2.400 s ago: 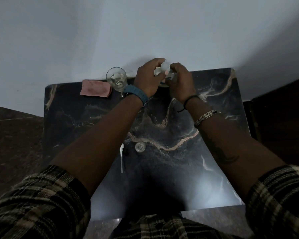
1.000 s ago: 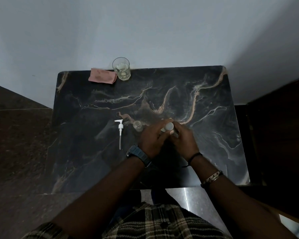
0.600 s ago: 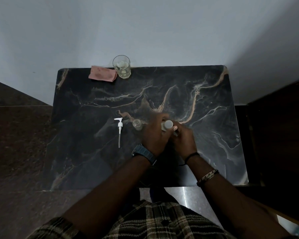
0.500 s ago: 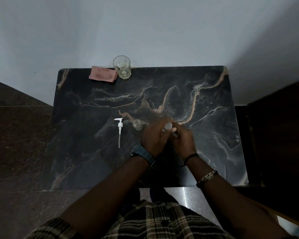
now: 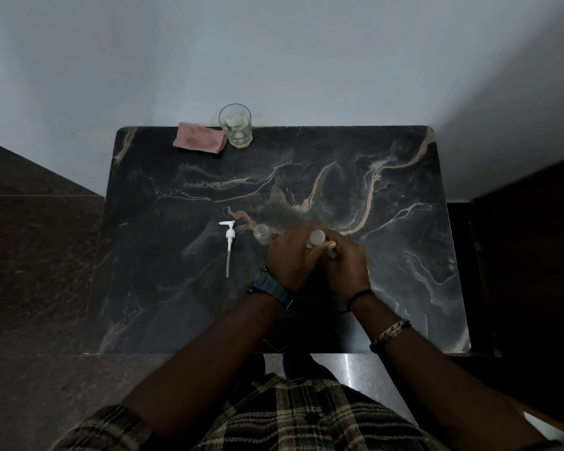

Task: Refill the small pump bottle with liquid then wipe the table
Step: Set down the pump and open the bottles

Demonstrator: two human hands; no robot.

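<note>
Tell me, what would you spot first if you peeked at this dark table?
Both hands, the left hand and right hand, meet mid-table on the black marble table with pale veins, closed around a small capped container with a pale round top. Left of them lie a white plastic pump head with a long tube and a small clear open bottle. At the far edge stand a clear drinking glass and a pink folded cloth.

One dark marbled tabletop (image 5: 339, 157) carries one drinking glass (image 5: 235, 125), one pink cloth (image 5: 199, 142), one detached white pump head (image 5: 229, 242) with its dip tube, and one small clear bottle (image 5: 262, 234). Two hands, the left hand (image 5: 290, 258) and the right hand (image 5: 345, 265), close together around one further small container (image 5: 316, 238), mostly hidden.
</note>
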